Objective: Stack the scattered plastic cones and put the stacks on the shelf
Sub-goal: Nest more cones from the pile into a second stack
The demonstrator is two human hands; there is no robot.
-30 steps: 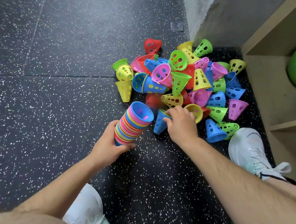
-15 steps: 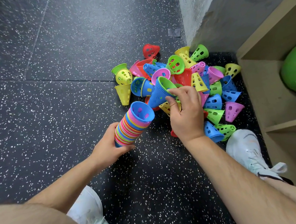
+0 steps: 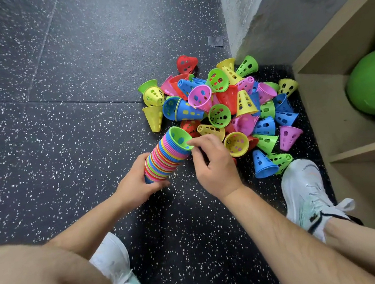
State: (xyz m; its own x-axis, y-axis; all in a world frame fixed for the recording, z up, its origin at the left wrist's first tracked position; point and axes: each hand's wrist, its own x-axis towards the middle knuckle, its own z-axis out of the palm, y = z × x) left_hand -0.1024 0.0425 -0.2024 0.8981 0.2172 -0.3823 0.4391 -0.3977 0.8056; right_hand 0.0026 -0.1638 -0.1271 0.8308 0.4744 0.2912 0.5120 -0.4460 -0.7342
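While the dark speckled floor [image 3: 80, 83] fills most of the frame, the wooden shelf [image 3: 330, 114] stands along the right edge, with a green ball [image 3: 373, 82] in its upper compartment. Between them, right of centre, lies the pile of loose cones [image 3: 246, 122]: red, yellow, blue, pink and green, tipped every way and touching one another. Just below and left of the pile is the stack [image 3: 164, 159], a tilted column of nested cones with its open mouth toward the pile. The left hand [image 3: 138, 184] grips the stack's lower end, fingers curled round it. The right hand [image 3: 214, 165] pinches, between thumb and forefinger, the rim of the green cone [image 3: 178, 138] that sits uppermost in the stack.

Seating that green cone looks like the step in hand; many cones lie loose and shelving has not begun. Next, I judge, the right hand should let go, take a near cone such as the yellow cone [image 3: 236, 144] just beside it, and slide it in narrow end first. No writing can be read; a dark mark on the white shoe [image 3: 306, 194] at lower right is too small to make out.
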